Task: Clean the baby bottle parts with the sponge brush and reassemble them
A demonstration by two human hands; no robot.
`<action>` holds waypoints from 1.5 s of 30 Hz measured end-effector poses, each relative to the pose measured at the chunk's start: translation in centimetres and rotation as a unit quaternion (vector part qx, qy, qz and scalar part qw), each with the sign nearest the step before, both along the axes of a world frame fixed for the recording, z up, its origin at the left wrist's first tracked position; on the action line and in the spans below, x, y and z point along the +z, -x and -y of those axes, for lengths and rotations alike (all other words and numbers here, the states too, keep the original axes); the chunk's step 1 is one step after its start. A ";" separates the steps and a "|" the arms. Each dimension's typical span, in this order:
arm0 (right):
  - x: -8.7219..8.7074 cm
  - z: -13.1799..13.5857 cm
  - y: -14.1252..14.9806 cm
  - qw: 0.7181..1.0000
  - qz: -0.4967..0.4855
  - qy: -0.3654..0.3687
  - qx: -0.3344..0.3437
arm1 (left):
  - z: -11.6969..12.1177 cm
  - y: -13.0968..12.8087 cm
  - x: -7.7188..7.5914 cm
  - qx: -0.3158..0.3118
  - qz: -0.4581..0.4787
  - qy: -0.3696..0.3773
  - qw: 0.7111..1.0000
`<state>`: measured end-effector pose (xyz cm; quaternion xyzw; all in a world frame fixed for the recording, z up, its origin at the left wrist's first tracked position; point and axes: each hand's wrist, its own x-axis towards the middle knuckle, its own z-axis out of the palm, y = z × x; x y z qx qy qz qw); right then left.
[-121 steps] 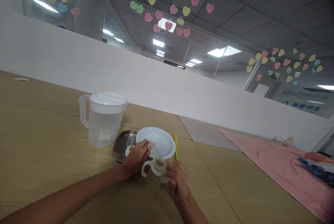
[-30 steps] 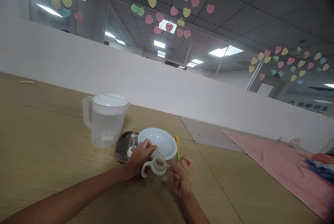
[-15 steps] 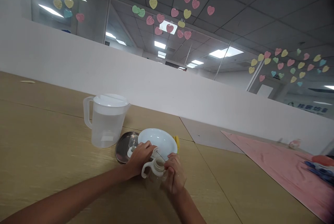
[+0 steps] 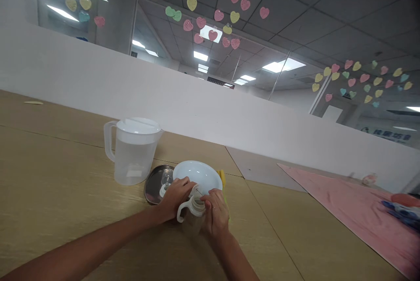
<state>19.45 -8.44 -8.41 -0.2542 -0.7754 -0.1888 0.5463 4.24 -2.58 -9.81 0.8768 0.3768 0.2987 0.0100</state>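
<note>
My left hand is closed on a small translucent piece, held just above the mouth of a clear baby bottle with white handles. Out of that piece runs a thin rod. Fingers of my right hand pinch the rod near the bottle's rim; most of its length is hidden. The bottle stands between both hands, its right handle covered by the right hand. Behind them lie a white bowl and a round metal tray carrying a clear dome-shaped part and a white ring.
A lidded plastic pitcher stands left of the tray. Beside the bowl a yellow brush shows partly. At the right, a pink cloth has blue and orange items on it. A white partition runs along the table's back.
My right hand has shifted from right of the bottle, first up and then leftward to its rim, close to my left hand. The rod's long free end no longer shows. The left hand stays put.
</note>
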 end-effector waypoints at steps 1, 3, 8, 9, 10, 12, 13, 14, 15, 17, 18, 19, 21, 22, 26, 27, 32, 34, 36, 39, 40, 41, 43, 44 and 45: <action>0.0 -0.1 -0.2 1.000 0.007 -0.001 -0.013 | 0.0 0.0 0.1 -0.002 0.002 0.002 1.000; -0.1 -0.2 -0.6 0.999 0.016 -0.006 -0.036 | 0.1 0.0 0.1 0.001 0.009 0.004 1.000; 0.0 0.2 -1.3 0.999 0.010 -0.040 -0.018 | -0.3 -0.2 -0.4 0.001 -0.003 -0.019 1.000; 0.1 0.4 -1.3 0.999 0.004 -0.051 -0.008 | -0.4 -0.2 -0.6 0.002 -0.007 -0.023 1.000; 0.1 0.5 -1.3 0.998 -0.004 -0.063 -0.002 | -0.5 -0.2 -0.7 0.003 -0.010 -0.025 1.000; 0.2 0.6 -1.2 0.996 -0.017 -0.082 -0.005 | -0.6 -0.2 -0.8 0.004 -0.017 -0.030 0.999; 0.2 0.6 -1.2 0.996 -0.024 -0.090 -0.010 | -0.6 -0.1 -0.9 0.005 -0.019 -0.031 0.999; 0.2 0.6 -1.2 0.995 -0.029 -0.098 -0.015 | -0.6 -0.1 -0.9 0.007 -0.017 -0.033 0.999; 0.3 0.6 -1.2 0.994 -0.031 -0.108 -0.019 | -0.6 -0.1 -0.9 0.008 -0.013 -0.032 0.999; 0.5 0.6 -1.2 0.991 -0.024 -0.132 -0.030 | -0.6 -0.1 -1.0 0.009 -0.004 -0.030 0.999; 0.6 0.6 -1.2 0.989 -0.015 -0.143 -0.037 | -0.6 -0.1 -1.0 0.008 -0.002 -0.030 1.000; 0.7 0.7 -1.1 0.988 -0.003 -0.150 -0.045 | -0.6 -0.1 -0.9 0.007 0.001 -0.031 0.999; 0.9 0.8 -1.0 0.985 0.017 -0.159 -0.058 | -0.5 -0.1 -0.9 0.004 0.005 -0.035 0.999; 1.0 0.9 -1.0 0.985 0.021 -0.161 -0.064 | -0.5 -0.1 -0.9 0.002 0.006 -0.037 0.999; 1.4 1.1 -0.8 0.984 0.027 -0.164 -0.071 | -0.4 -0.1 -0.8 -0.002 0.004 -0.039 0.999; 1.4 1.1 -0.8 0.984 0.027 -0.163 -0.072 | -0.4 -0.1 -0.8 -0.002 0.004 -0.037 0.999; 1.5 1.1 -0.8 0.985 0.016 -0.156 -0.069 | -0.4 -0.2 -0.7 0.006 0.019 -0.021 1.000; 1.5 1.1 -0.7 0.985 0.015 -0.155 -0.069 | -0.4 -0.2 -0.7 0.002 0.012 -0.020 1.000; 1.6 1.1 -0.7 0.985 0.016 -0.157 -0.071 | -0.3 -0.2 -0.6 0.001 0.008 -0.021 1.000; 1.8 1.2 -0.5 0.983 0.024 -0.165 -0.072 | -0.3 -0.2 -0.6 -0.001 0.008 -0.023 1.000; 1.8 1.2 -0.5 0.983 0.027 -0.168 -0.071 | -0.3 -0.2 -0.6 -0.003 0.008 -0.024 1.000; 1.9 1.2 -0.5 0.982 0.029 -0.171 -0.070 | -0.3 -0.2 -0.6 -0.004 0.009 -0.025 1.000; 1.9 1.2 -0.4 0.981 0.029 -0.177 -0.069 | -0.3 -0.1 -0.6 -0.007 0.016 -0.024 1.000; 1.8 1.1 -0.4 0.981 0.031 -0.178 -0.070 | -0.3 -0.1 -0.6 -0.009 0.019 -0.021 1.000; 1.7 1.1 -0.4 0.981 0.033 -0.178 -0.071 | -0.2 -0.1 -0.5 -0.009 0.022 -0.019 1.000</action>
